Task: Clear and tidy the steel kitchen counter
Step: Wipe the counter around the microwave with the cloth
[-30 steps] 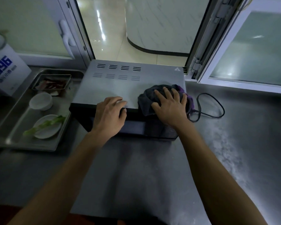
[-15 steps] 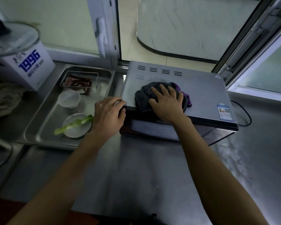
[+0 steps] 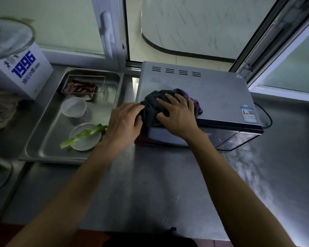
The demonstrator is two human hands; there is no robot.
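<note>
While right hand (image 3: 177, 118) presses cloth (image 3: 153, 107) spread-fingered at microwave (image 3: 219, 97) edge, left hand (image 3: 123, 122) fingers curl against cloth.

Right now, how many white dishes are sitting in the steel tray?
2. A small white cup sits mid-tray, in front of the clear box of red strips. A white saucer lies nearer the front of the tray, with a green onion stalk across it. None looks hidden.
</note>
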